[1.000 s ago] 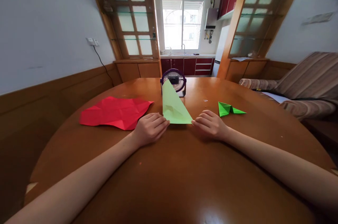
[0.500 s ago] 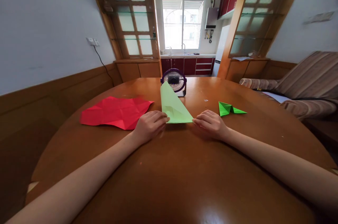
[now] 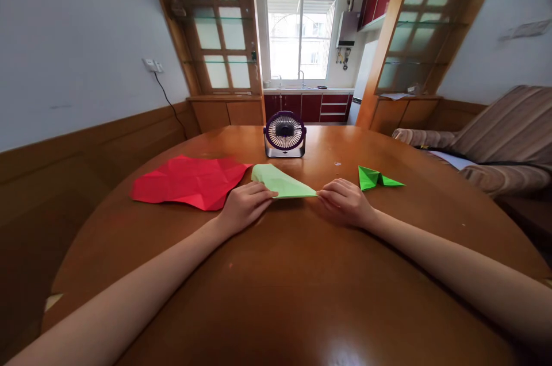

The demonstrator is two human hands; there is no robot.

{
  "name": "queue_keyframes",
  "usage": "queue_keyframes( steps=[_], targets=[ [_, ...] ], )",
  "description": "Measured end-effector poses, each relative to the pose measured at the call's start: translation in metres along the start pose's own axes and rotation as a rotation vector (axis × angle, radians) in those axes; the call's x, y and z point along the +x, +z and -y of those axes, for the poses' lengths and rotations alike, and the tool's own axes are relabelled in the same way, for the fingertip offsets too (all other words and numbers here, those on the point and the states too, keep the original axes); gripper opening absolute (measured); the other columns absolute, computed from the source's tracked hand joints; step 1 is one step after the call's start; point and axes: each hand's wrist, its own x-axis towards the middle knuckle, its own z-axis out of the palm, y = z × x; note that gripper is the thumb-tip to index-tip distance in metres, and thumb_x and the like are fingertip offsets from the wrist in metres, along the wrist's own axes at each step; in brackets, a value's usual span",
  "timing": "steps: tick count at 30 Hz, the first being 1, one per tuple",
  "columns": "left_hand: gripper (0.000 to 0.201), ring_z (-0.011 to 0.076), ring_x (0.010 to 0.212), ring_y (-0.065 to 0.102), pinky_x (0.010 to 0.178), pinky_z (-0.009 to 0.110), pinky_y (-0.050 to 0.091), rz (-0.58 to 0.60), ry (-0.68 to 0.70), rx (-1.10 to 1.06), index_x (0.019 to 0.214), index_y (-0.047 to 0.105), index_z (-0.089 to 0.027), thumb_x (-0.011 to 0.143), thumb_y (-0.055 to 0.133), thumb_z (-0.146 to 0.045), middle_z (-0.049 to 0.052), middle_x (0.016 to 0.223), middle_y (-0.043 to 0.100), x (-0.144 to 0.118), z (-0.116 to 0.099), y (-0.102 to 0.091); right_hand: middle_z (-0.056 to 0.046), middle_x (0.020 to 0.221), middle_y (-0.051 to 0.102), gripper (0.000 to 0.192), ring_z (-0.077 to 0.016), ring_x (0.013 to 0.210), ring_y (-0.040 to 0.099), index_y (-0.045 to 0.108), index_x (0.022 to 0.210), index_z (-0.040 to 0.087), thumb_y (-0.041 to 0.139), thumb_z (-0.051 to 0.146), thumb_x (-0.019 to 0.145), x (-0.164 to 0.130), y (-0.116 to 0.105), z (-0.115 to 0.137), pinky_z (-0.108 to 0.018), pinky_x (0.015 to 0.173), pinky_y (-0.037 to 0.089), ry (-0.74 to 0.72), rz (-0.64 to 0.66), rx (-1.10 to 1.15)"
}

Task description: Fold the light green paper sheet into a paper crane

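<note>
Pale green paper (image 3: 288,184): near left part hidden by left hand (image 3: 245,204).

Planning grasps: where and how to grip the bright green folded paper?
Likely pinch the bright green folded paper by its taller left part, from above, using the nearer right hand once free: that part looks raised; the other end tapers low.

Pale-green paper (image 3: 287,184), fan (image 3: 285,131) seemingly purple

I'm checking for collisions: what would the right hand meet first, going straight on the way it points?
The right hand would first meet the pale paper it pinches, then probably the left hand; depth is unclear.
</note>
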Motion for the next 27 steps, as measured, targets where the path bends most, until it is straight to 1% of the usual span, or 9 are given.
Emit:
queue_keyframes(
  steps=[3,6,8,10,14,17,20,23,27],
  targets=[
    [0.021,0.0196,0.097,0.062,0.083,0.035,0.052,-0.009,-0.049,-0.003,0.109,0.065,-0.022,0.090,0.056,-0.024,0.008,0.104,0.067,0.001,0.001,0.001,-0.007,0.082,0.065,0.011,-0.0163,0.074,0.058,0.064,0.095,0.018,0.056,0.015,0.087,0.001,-0.002,0.001,-0.031,0.066,0.049,0.064,0.013,0.086],
    [0.016,0.0217,0.108,0.059,0.094,0.044,0.048,-0.048,-0.102,0.018,0.101,0.065,-0.022,0.090,0.054,-0.023,0.008,0.115,0.064,0.002,0.002,0.001,-0.008,0.086,0.064,0.015,-0.0173,0.077,0.060,0.064,0.099,0.018,0.051,0.017,0.090,0.002,-0.004,0.001,-0.032,0.068,0.050,0.118,0.044,0.194],
    [0.012,0.0214,0.112,0.058,0.102,0.049,0.042,-0.076,-0.101,0.009,0.096,0.063,-0.021,0.091,0.053,-0.021,0.007,0.115,0.065,0.003,0.000,0.001,-0.009,0.086,0.064,0.016,-0.0178,0.078,0.060,0.064,0.099,0.018,0.050,0.018,0.091,0.003,-0.005,0.001,-0.032,0.069,0.050,0.154,0.048,0.229],
    [0.009,0.0201,0.111,0.059,0.108,0.051,0.035,-0.078,-0.081,-0.014,0.094,0.060,-0.019,0.091,0.052,-0.019,0.007,0.109,0.067,0.005,-0.003,0.001,-0.009,0.085,0.063,0.015,-0.0184,0.078,0.059,0.064,0.096,0.017,0.050,0.019,0.091,0.004,-0.005,0.000,-0.033,0.070,0.049,0.186,0.053,0.221],
    [0.009,0.0179,0.100,0.063,0.107,0.049,0.037,-0.051,-0.071,0.001,0.098,0.056,-0.018,0.092,0.049,-0.019,0.005,0.096,0.069,0.007,-0.011,0.003,-0.008,0.084,0.064,0.013,-0.0198,0.079,0.059,0.064,0.093,0.018,0.053,0.022,0.090,0.008,-0.004,0.004,-0.037,0.074,0.048,0.221,0.101,0.162],
    [0.009,0.0167,0.093,0.064,0.105,0.047,0.039,-0.028,-0.031,0.040,0.097,0.057,-0.019,0.092,0.049,-0.019,0.004,0.092,0.069,0.009,-0.017,0.006,-0.009,0.093,0.064,0.019,-0.0219,0.087,0.059,0.063,0.105,0.019,0.058,0.026,0.088,0.012,-0.002,0.015,-0.040,0.079,0.048,0.247,0.061,0.153],
    [0.008,0.0158,0.089,0.064,0.103,0.044,0.041,-0.023,0.035,0.055,0.097,0.056,-0.018,0.091,0.051,-0.019,0.003,0.091,0.069,0.012,-0.023,0.010,-0.008,0.095,0.064,0.026,-0.0211,0.087,0.059,0.061,0.111,0.020,0.062,0.027,0.087,0.015,0.000,0.027,-0.039,0.079,0.049,0.207,0.024,0.200],
    [0.007,0.0155,0.088,0.064,0.101,0.043,0.042,-0.027,0.092,0.056,0.097,0.056,-0.019,0.091,0.052,-0.018,0.003,0.091,0.069,0.014,-0.027,0.012,-0.006,0.088,0.065,0.019,-0.0192,0.082,0.059,0.063,0.106,0.021,0.062,0.022,0.086,0.018,0.002,0.035,-0.038,0.077,0.049,0.160,-0.011,0.256],
    [0.007,0.0151,0.087,0.064,0.100,0.042,0.042,-0.045,0.084,0.023,0.096,0.058,-0.018,0.090,0.055,-0.018,0.003,0.090,0.070,0.014,-0.029,0.012,-0.005,0.081,0.066,0.013,-0.0170,0.076,0.060,0.067,0.097,0.019,0.059,0.014,0.088,0.020,-0.001,0.037,-0.036,0.074,0.049,0.144,-0.065,0.319]
  ],
)
